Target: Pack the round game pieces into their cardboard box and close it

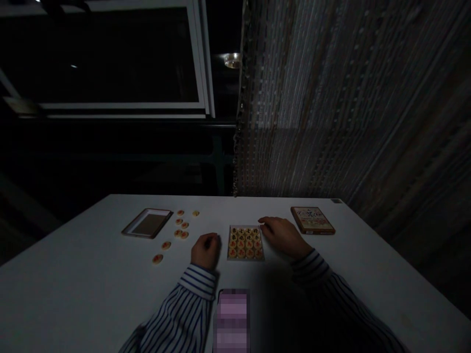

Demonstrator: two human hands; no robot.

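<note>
A square tray [246,259] with rows of round Chinese chess pieces [241,244] lies flat in front of me. Black characters mark the far rows and red ones the near rows. Just left of the tray, apart from it, my left hand [205,251] rests on the table with its fingers curled in; whatever may be inside is hidden. My right hand [283,237] lies at the tray's right side, fingers stretched toward its far right corner, with a gap between thumb and forefinger. No piece shows in it. Several loose red-marked pieces [166,245] are scattered left of my left hand.
An open, shallow box part [147,237] lies at the left of the white table [91,284]. At the right is a printed box lid [312,220]. A phone [232,318] with a blurred screen sits at the near edge. Behind hangs a string curtain [294,98].
</note>
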